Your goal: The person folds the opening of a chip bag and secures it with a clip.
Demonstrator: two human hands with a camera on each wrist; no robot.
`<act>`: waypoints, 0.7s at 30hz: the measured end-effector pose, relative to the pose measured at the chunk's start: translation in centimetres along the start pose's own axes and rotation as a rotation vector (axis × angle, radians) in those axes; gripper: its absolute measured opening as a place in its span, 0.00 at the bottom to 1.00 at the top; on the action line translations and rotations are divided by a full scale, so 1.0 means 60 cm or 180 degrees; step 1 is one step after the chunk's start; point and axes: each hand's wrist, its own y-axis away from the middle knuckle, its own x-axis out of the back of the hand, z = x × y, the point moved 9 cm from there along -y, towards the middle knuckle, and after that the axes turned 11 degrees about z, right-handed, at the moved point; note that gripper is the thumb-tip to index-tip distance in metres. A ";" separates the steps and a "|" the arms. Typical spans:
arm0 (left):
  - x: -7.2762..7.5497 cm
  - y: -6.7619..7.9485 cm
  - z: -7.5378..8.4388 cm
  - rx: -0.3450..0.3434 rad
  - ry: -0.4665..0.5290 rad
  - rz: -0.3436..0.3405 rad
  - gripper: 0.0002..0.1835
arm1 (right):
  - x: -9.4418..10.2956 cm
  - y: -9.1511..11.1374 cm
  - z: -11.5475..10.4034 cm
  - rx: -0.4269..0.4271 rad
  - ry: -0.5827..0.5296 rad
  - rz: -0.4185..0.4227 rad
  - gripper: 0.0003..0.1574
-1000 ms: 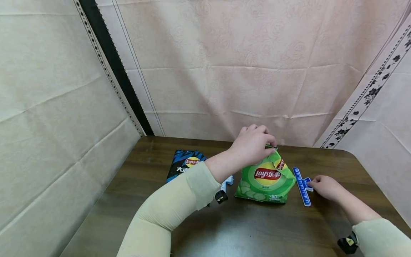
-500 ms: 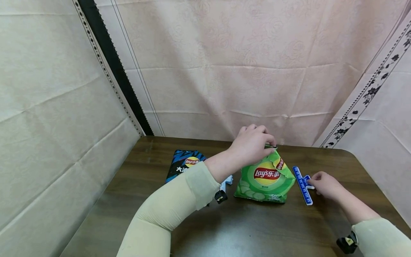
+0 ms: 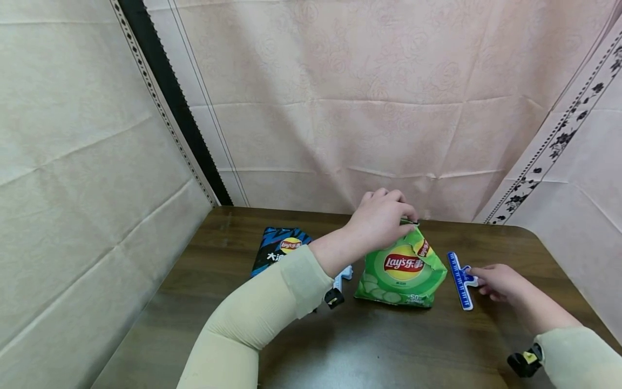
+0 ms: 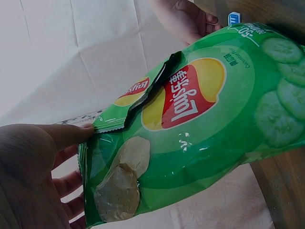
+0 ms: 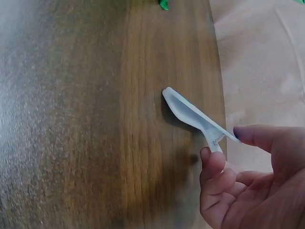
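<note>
A green Lay's chip bag (image 3: 402, 270) stands on the table with its top corner torn and folded over. My left hand (image 3: 381, 221) pinches its top edge; in the left wrist view the thumb lies on the torn flap (image 4: 110, 123), fingers behind. To the bag's right, my right hand (image 3: 502, 283) pinches the handles of a blue and white bag clip (image 3: 460, 281), thumb on one handle and fingers on the other. In the right wrist view the clip (image 5: 190, 112) appears edge-on, close to the tabletop; whether it touches is unclear.
A black and blue Lay's bag (image 3: 277, 248) lies partly behind my left forearm. A light blue clip (image 3: 344, 274) peeks out beside the left sleeve. The brown wooden table (image 3: 379, 346) ends at a pale cloth (image 3: 330, 108) behind and at the sides.
My right hand and the blue clip have shifted slightly right, away from the green bag, and the right fingers have changed their hold. My left hand and the bag stay almost still.
</note>
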 end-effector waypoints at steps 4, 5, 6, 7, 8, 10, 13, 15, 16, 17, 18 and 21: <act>0.000 0.000 0.000 -0.0006 0.0007 0.0009 0.12 | 0.005 0.002 0.006 -0.0086 -0.0119 -0.0060 0.24; 0.000 0.001 0.000 -0.0006 0.0007 0.0012 0.12 | 0.005 0.003 0.006 -0.0109 -0.0127 -0.0067 0.24; 0.000 0.001 -0.001 -0.0006 0.0008 0.0015 0.12 | 0.006 0.003 0.006 -0.0103 -0.0128 -0.0080 0.24; 0.000 0.001 -0.001 -0.0005 0.0013 0.0015 0.12 | 0.006 0.004 0.005 -0.0109 -0.0125 -0.0089 0.24; 0.000 0.001 -0.001 -0.0005 0.0015 0.0017 0.12 | 0.006 0.005 0.006 -0.0123 -0.0117 -0.0093 0.24; 0.000 0.001 -0.001 -0.0006 0.0017 0.0017 0.12 | 0.007 0.006 0.005 -0.0111 -0.0099 -0.0104 0.24; 0.000 0.000 -0.001 -0.0011 0.0020 0.0018 0.11 | 0.007 0.007 0.004 -0.0090 -0.0083 -0.0113 0.24; 0.000 0.000 -0.001 -0.0016 0.0018 0.0015 0.11 | 0.007 0.007 0.003 -0.0078 -0.0067 -0.0110 0.23; 0.000 0.000 -0.001 -0.0018 0.0016 0.0013 0.11 | 0.007 0.008 0.004 -0.0083 -0.0066 -0.0106 0.23; 0.000 0.000 -0.001 -0.0017 0.0017 0.0011 0.11 | 0.007 0.008 0.004 -0.0078 -0.0061 -0.0106 0.23; -0.001 0.000 0.000 -0.0019 0.0015 0.0007 0.11 | 0.007 0.009 0.004 -0.0083 -0.0059 -0.0102 0.23; 0.000 -0.001 0.000 -0.0022 0.0006 0.0003 0.11 | 0.006 0.010 0.003 -0.0055 -0.0060 -0.0104 0.23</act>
